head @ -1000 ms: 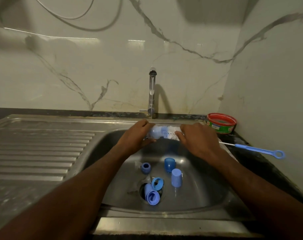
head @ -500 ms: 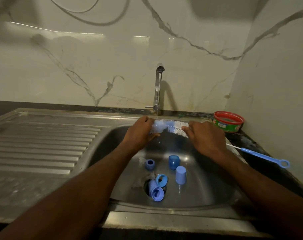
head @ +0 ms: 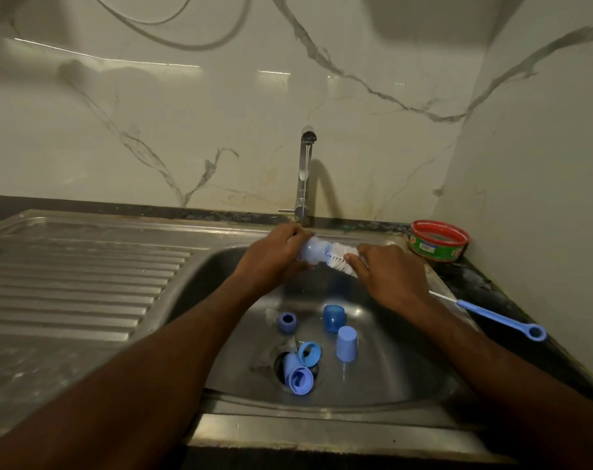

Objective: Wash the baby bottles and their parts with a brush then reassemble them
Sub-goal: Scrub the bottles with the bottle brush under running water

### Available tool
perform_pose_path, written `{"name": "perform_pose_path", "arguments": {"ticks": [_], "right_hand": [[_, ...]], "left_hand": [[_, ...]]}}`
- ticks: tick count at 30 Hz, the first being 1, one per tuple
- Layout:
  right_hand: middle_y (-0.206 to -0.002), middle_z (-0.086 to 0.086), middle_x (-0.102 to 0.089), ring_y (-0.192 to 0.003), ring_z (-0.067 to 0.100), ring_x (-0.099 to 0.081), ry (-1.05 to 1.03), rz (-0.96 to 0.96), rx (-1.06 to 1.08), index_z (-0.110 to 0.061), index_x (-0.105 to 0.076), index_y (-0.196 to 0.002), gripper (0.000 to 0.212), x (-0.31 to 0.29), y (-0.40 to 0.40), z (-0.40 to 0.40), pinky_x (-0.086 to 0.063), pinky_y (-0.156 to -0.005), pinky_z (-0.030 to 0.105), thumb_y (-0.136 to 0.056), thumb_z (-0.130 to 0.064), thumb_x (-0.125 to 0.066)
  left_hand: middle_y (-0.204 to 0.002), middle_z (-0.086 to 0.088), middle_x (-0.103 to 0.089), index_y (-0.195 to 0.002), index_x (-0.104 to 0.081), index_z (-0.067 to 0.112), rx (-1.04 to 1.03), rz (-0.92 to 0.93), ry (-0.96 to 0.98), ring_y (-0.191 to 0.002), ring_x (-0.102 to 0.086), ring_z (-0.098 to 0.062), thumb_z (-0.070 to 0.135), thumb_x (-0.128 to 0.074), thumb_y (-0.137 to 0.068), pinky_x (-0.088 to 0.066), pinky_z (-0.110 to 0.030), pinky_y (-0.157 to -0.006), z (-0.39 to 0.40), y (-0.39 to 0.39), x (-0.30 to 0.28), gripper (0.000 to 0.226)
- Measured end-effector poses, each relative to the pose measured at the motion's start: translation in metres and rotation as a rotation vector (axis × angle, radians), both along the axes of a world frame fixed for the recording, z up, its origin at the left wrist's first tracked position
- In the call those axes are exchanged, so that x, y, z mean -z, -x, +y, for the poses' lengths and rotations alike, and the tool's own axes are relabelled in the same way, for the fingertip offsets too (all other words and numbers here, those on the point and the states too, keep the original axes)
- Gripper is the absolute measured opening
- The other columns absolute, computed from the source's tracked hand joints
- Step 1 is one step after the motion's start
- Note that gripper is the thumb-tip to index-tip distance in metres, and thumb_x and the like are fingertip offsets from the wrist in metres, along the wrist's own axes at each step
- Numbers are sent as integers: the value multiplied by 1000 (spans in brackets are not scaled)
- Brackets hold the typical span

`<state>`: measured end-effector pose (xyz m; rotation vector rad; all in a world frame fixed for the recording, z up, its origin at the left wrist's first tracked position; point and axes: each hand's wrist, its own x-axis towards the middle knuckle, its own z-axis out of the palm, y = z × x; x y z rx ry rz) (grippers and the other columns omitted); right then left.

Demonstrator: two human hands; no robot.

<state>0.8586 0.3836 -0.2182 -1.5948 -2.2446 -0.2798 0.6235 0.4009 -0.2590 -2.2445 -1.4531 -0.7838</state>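
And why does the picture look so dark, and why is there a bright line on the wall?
In the head view the room is dimly lit, so the sink and arms look murky; the bright line is lamp glare on the glossy wall; the tap throws a soft shadow to its right; the draining board bends because the lens is wide-angle.

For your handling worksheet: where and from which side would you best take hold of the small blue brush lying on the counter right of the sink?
Grip the small blue brush by its flat blue handle, near the ring end, coming from above. It lies flat on the counter, and its thin wire tip points toward the sink.
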Motion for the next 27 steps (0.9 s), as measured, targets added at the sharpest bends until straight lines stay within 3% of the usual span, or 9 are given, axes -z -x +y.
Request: {"name": "perform_pose_path", "arguments": {"ticks": [2,5,7,9,11,16,20,24,27], "right_hand": [[-103,2,-70,-90,18,-63,-47,-4,-15,-27,-66,-116,40,-8,-4,1,-47,-73,32,-103,-55,-42],[-102,1,-70,-90,17,-63,-71,-105,-32,-29,-66,-118,40,-6,1,0,-52,-80,35,-102,-57,-42],[-107,1,-70,-92,16,-61,17,-67,-57,-28,-66,-121,41,1,3,0,-49,-85,33,-103,-55,-41],[-110,2,-71,-94,17,-61,68,30,-81,-28,-66,-124,42,-1,-3,2,-49,-85,34,-103,-55,-43],[-108,1,-72,-96,19,-63,-7,9,-84,-30,-67,-122,41,-6,-8,5,-52,-83,37,-101,-56,-44],[-110,2,-71,-97,20,-64,17,-71,-80,-30,-66,-125,40,4,0,5,-48,-86,36,-101,-55,-44],[-112,1,-72,-98,20,-64,23,11,-113,-31,-65,-127,42,-4,-15,7,-52,-83,37,-101,-58,-45],[-109,1,-72,-96,19,-64,2,-78,-126,-31,-66,-127,42,0,-7,5,-50,-82,35,-101,-56,-46],[-109,1,-72,-95,19,-64,43,-4,-136,-31,-66,-124,42,-2,-14,6,-51,-82,36,-101,-58,-44]], "left_hand": [[-139,-10,-52,-142,-49,15,-79,-98,-13,-121,-54,-22,38,-74,-88,-50,-36,-98,-1,8,-1,64],[-135,-13,-56,-140,-52,11,21,88,-37,-118,-57,-24,34,-78,-87,-50,-34,-96,0,2,-2,64],[-133,-14,-59,-138,-55,10,66,174,-74,-118,-58,-25,32,-79,-86,-51,-36,-97,-1,-1,-3,62],[-136,-11,-57,-139,-55,14,-26,85,-73,-121,-56,-24,36,-76,-87,-48,-37,-101,-2,6,-3,60],[-138,-8,-55,-140,-53,17,-107,-38,-44,-122,-54,-23,38,-75,-88,-47,-37,-102,-3,13,0,60],[-133,-13,-59,-138,-56,11,93,168,-38,-117,-57,-25,34,-79,-85,-51,-37,-97,-2,-1,-2,62],[-134,-8,-58,-138,-54,17,-67,-50,-7,-119,-56,-22,40,-75,-88,-48,-36,-99,-4,16,3,59],[-130,-11,-61,-135,-58,12,125,92,28,-114,-57,-22,36,-77,-87,-50,-36,-95,-5,5,0,57],[-131,-7,-59,-136,-56,15,50,33,-24,-114,-57,-20,38,-76,-87,-50,-34,-95,-5,12,-2,58]]}}
